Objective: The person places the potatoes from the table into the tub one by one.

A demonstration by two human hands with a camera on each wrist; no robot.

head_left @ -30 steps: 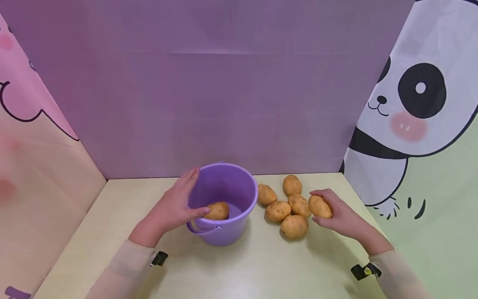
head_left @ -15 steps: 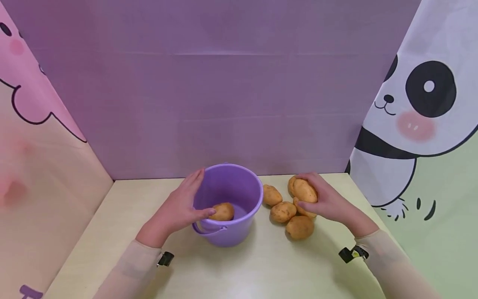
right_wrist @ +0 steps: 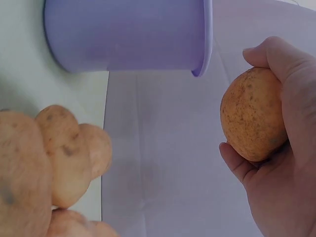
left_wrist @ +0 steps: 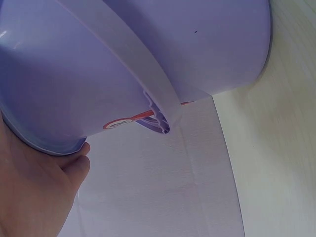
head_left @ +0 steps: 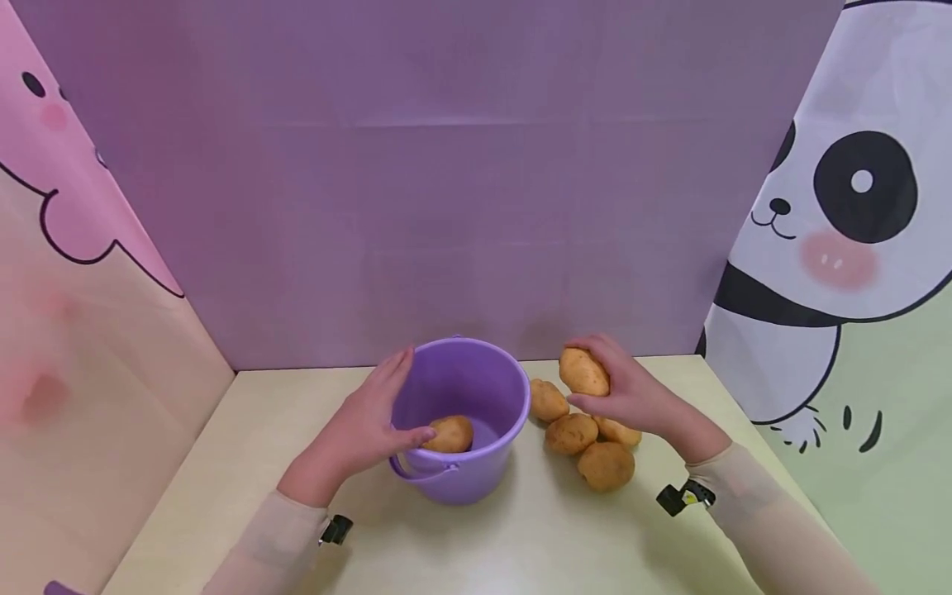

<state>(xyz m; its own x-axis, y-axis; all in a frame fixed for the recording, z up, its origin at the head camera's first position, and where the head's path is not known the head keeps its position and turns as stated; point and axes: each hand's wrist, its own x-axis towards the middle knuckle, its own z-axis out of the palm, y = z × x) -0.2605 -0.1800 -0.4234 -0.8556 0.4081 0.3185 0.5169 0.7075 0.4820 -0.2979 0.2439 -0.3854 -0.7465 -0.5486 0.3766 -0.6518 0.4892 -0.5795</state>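
Observation:
A purple bucket stands upright on the table, with one potato lying inside it. My left hand holds the bucket's left rim, its thumb reaching over the near edge; in the left wrist view the fingers lie against the rim. To the right of the bucket, my right hand grips another potato between thumb and fingers, raised above the pile. Several potatoes sit close together on the table below it, among them a front one and a left one. The hand and held potato may hide one behind.
The bucket's handle hangs down at its near left side. A purple backdrop rises behind the pale table. Side walls carry a pink cartoon figure and a panda.
My right hand has moved left with its potato, over the pile and nearer the bucket. My left hand has stayed at the bucket's rim. The head view has shifted slightly.

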